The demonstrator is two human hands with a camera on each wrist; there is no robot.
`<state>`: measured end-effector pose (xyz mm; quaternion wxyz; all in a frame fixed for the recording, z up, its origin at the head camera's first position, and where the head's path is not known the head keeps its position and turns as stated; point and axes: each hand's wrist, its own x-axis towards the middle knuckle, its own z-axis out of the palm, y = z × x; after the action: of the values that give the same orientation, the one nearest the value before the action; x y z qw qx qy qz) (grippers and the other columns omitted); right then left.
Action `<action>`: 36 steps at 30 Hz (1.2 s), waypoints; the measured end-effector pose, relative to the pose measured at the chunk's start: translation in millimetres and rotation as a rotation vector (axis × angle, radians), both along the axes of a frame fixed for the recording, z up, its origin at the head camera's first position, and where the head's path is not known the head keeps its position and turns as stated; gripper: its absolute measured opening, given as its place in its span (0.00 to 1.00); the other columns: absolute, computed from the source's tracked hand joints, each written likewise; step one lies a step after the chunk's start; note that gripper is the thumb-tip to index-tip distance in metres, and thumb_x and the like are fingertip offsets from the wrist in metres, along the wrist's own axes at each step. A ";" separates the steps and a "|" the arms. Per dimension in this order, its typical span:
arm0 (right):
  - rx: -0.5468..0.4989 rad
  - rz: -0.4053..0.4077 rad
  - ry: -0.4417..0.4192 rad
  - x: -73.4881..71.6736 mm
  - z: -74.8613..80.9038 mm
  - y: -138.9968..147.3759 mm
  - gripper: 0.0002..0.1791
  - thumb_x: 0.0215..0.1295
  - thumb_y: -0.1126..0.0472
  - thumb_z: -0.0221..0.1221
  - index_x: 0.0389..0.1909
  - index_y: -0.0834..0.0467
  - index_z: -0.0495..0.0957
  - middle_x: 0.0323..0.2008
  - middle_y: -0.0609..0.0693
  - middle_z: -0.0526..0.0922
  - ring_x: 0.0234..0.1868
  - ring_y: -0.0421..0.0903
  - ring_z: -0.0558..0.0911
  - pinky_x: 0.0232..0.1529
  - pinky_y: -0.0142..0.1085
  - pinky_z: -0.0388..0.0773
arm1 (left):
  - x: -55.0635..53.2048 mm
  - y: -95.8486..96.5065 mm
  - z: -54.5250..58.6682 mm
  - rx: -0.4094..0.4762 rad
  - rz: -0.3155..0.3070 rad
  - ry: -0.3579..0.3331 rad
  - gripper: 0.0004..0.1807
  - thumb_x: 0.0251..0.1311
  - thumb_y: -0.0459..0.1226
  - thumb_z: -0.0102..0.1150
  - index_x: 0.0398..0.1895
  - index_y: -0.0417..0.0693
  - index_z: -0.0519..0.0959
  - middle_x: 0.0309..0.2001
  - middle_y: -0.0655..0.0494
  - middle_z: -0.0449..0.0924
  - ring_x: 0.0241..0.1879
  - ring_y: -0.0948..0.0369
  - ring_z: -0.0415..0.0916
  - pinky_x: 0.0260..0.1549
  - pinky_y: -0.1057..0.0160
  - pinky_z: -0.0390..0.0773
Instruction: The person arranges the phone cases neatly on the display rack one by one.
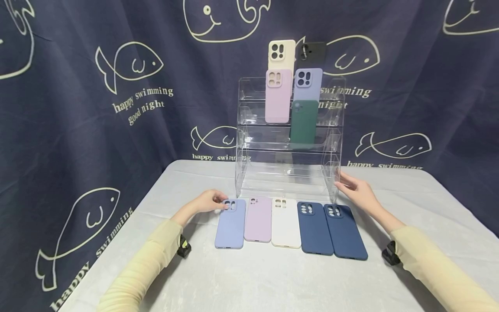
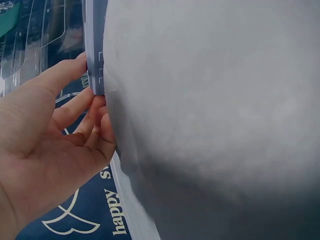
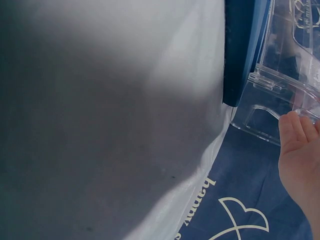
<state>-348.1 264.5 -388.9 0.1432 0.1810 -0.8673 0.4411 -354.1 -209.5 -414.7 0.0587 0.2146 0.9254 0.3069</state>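
In the head view my left hand (image 1: 207, 201) pinches the upper left corner of a light blue phone case (image 1: 230, 229), which lies on the table. Seen from the left wrist, the thumb is on the face of this case (image 2: 95, 45) and a fingertip is at its end. My right hand (image 1: 360, 193) touches the right side of a clear tiered display stand (image 1: 249, 141), its fingers straight against the panel in the right wrist view. Right of the light blue case lie a lilac case (image 1: 258, 221), a white case (image 1: 286, 225) and two navy cases (image 1: 316, 232).
Upper tiers of the stand hold a cream case (image 1: 286, 56), a black case (image 1: 317, 56), a pink case (image 1: 277, 104), a periwinkle case (image 1: 313, 89) and a green case (image 1: 304, 125). Behind the grey-covered table (image 1: 273, 281) hangs a navy fish-print curtain (image 1: 156, 130).
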 end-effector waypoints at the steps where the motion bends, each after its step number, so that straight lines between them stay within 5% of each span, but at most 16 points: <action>1: 0.006 -0.004 0.001 -3.4 -3.7 2.3 0.29 0.65 0.61 0.57 0.63 0.71 0.63 0.58 0.70 0.69 0.41 0.19 0.76 0.42 0.10 0.68 | 0.4 0.0 0.1 0.004 0.003 -0.005 0.20 0.51 0.38 0.66 0.45 0.34 0.80 0.40 0.45 0.83 0.36 0.60 0.76 0.41 0.62 0.78; 6: -0.006 0.004 0.004 -13.1 -17.4 8.3 0.29 0.65 0.62 0.57 0.63 0.68 0.63 0.58 0.68 0.70 0.39 0.15 0.73 0.43 0.11 0.69 | 2.7 0.2 0.0 0.014 0.009 -0.017 0.15 0.49 0.37 0.67 0.39 0.36 0.81 0.34 0.49 0.84 0.32 0.64 0.75 0.38 0.66 0.77; 14: 0.006 0.002 -0.013 -11.2 -17.9 7.9 0.31 0.65 0.56 0.58 0.64 0.67 0.62 0.58 0.67 0.71 0.42 0.20 0.77 0.44 0.12 0.69 | 3.7 -1.7 2.6 0.077 0.038 -0.018 0.15 0.49 0.35 0.67 0.39 0.37 0.80 0.34 0.48 0.83 0.32 0.62 0.77 0.34 0.67 0.79; 21: 0.024 -0.014 -0.012 -16.4 -19.3 10.3 0.30 0.65 0.60 0.57 0.65 0.66 0.62 0.59 0.66 0.70 0.39 0.12 0.69 0.43 0.11 0.68 | 6.7 -2.5 10.1 0.177 0.083 0.060 0.17 0.51 0.36 0.65 0.44 0.37 0.78 0.38 0.44 0.82 0.31 0.60 0.78 0.30 0.66 0.79; 32: 0.028 -0.026 -0.003 -14.7 -16.7 10.4 0.31 0.65 0.56 0.57 0.65 0.64 0.63 0.60 0.64 0.70 0.44 0.22 0.77 0.44 0.11 0.69 | 10.5 6.1 21.5 0.284 0.104 0.211 0.20 0.49 0.29 0.64 0.48 0.32 0.77 0.40 0.40 0.81 0.33 0.55 0.79 0.34 0.66 0.82; 36: 0.035 -0.030 -0.002 -14.4 -14.8 10.2 0.31 0.65 0.57 0.58 0.66 0.63 0.62 0.61 0.64 0.69 0.50 0.44 0.81 0.45 0.11 0.68 | 11.5 7.3 24.8 0.319 0.119 0.245 0.20 0.50 0.28 0.64 0.49 0.32 0.77 0.44 0.38 0.80 0.34 0.52 0.80 0.36 0.64 0.83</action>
<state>-362.5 274.7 -403.7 0.1455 0.1700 -0.8777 0.4237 -342.6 -202.2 -389.9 -0.1071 0.2020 0.8764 0.4239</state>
